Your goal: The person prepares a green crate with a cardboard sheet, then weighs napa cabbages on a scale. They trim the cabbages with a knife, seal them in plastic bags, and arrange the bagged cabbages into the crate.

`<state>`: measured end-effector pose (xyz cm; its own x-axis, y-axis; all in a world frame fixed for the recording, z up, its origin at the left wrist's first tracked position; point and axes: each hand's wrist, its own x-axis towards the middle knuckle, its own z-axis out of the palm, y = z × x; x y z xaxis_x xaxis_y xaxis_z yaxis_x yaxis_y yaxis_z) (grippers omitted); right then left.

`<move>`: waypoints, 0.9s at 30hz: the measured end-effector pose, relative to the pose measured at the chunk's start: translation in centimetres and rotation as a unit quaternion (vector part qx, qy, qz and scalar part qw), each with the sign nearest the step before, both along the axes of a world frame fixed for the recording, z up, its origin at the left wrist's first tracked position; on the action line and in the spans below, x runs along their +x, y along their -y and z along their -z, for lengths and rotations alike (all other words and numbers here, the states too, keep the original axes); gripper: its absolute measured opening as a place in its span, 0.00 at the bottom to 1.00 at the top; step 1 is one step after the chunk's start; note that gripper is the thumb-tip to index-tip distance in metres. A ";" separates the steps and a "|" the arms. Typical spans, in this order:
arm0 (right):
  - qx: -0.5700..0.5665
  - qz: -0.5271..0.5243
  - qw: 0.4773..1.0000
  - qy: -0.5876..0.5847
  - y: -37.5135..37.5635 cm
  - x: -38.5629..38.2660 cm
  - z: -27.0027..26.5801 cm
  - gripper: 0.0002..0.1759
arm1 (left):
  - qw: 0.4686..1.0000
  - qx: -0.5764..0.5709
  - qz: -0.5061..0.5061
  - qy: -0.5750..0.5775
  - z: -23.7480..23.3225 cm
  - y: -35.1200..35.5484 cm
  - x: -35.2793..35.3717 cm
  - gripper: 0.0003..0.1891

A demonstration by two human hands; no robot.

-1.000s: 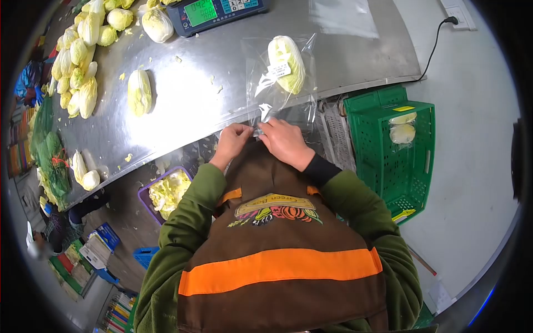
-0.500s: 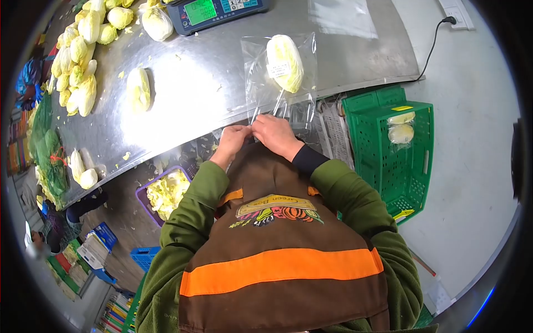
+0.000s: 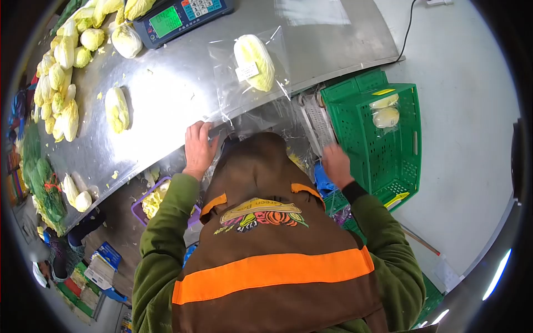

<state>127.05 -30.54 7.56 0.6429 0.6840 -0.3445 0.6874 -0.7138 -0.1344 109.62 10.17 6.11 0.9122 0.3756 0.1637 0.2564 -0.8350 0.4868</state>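
Note:
My left hand (image 3: 200, 149) rests at the near edge of the steel table (image 3: 161, 127), its thumb apart from its fingers, beside a dark strip I cannot make out. My right hand (image 3: 336, 165) hangs off the table, left of a green crate (image 3: 363, 139); motion smears its fingers. A cabbage (image 3: 261, 69) with a white label (image 3: 247, 71) lies in a clear plastic bag (image 3: 225, 91) on the table. Neither hand touches it.
A scale (image 3: 183, 22) stands at the back, with a heap of cabbages (image 3: 65, 53) to its left. One cabbage (image 3: 117, 110) lies alone. A purple crate (image 3: 139, 213) holds leaves. The green crate holds bagged cabbages (image 3: 386, 117). A person's legs (image 3: 83, 228) show at left.
My hands have parted from the near end of the bag. The left went left along the table edge; the right dropped to the right, off the table. The view has shifted rightward.

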 end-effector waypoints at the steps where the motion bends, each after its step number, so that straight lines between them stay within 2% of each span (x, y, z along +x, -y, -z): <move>1: 0.052 -0.016 0.997 0.045 -2.6 1.7 0.0 0.14 | 1.000 0.004 0.004 0.003 0.3 -0.4 0.9 0.30; 3: 0.165 -0.071 0.978 0.103 -8.2 4.7 -0.9 0.14 | 0.995 0.036 0.085 0.031 0.6 -0.9 2.6 0.28; 4: 0.226 -0.111 0.961 0.117 -10.3 6.0 -1.0 0.14 | 0.993 0.037 0.107 0.035 1.1 -1.1 3.5 0.24; 5: 0.228 -0.108 0.960 0.118 -12.1 7.4 -0.9 0.14 | 0.992 0.040 0.110 0.035 1.2 -1.4 4.1 0.24; 7: 0.264 -0.266 0.924 0.078 -14.4 9.4 -0.9 0.14 | 0.973 0.035 0.222 0.059 0.9 -2.0 5.1 0.18; 8: 0.267 -0.263 0.923 0.082 -14.6 9.6 -1.4 0.14 | 0.966 0.016 0.253 0.054 0.3 -2.5 5.4 0.11; 10: 0.310 -0.249 0.918 0.001 -15.2 10.0 -2.8 0.11 | 0.968 -0.014 0.232 0.090 -1.9 -3.2 5.8 0.11; 11: 0.312 -0.249 0.917 0.008 -15.3 9.8 -3.8 0.11 | 0.969 -0.051 0.208 0.125 -3.6 -3.4 6.1 0.11; 13: 0.428 -0.074 0.896 -0.089 -15.1 8.6 -6.4 0.07 | 0.969 -0.059 0.193 0.146 -7.4 -4.2 6.8 0.09; 15: 0.459 -0.044 0.886 -0.053 -15.8 7.4 -7.5 0.04 | 0.939 -0.268 0.128 0.175 -9.2 -4.8 7.2 0.06; 16: 0.521 0.069 0.836 -0.161 -16.0 6.8 -7.2 0.05 | 0.913 -0.343 0.082 0.202 -8.9 -4.5 7.7 0.07; 17: 0.568 0.178 0.759 -0.265 -16.8 6.4 -7.4 0.07 | 0.913 -0.340 0.086 0.207 -8.8 -4.5 8.2 0.07; 18: 0.597 0.192 0.741 -0.241 -18.2 6.2 -7.2 0.12 | 0.909 -0.382 0.035 0.163 -8.7 -4.5 8.6 0.08; 19: 0.600 0.191 0.740 -0.236 -19.2 6.0 -7.4 0.12 | 0.899 -0.423 -0.015 0.116 -8.5 -4.3 9.1 0.09; 20: 0.522 0.282 0.761 -0.263 -20.1 5.9 -7.5 0.14 | 0.888 -0.441 -0.057 0.114 -8.6 -3.7 10.2 0.11; 21: 0.437 0.368 0.769 -0.285 -20.6 6.1 -7.6 0.16 | 0.901 -0.415 -0.120 0.038 -9.0 -3.4 10.9 0.12; 23: 0.415 0.377 0.787 -0.259 -20.5 6.6 -3.8 0.17 | 0.865 -0.472 -0.165 -0.050 -7.1 -4.7 11.2 0.11; 25: 0.243 0.397 0.786 -0.408 -20.1 7.1 -1.5 0.16 | 0.916 -0.371 -0.076 -0.135 2.6 -7.0 9.1 0.10; 26: 0.226 0.373 0.797 -0.417 -20.1 7.0 -1.2 0.15 | 0.853 -0.462 -0.087 -0.227 -1.2 -6.5 9.5 0.10; 27: 0.224 0.374 0.798 -0.415 -20.3 6.9 -0.9 0.15 | 0.833 -0.493 -0.078 -0.238 -1.5 -6.5 9.4 0.10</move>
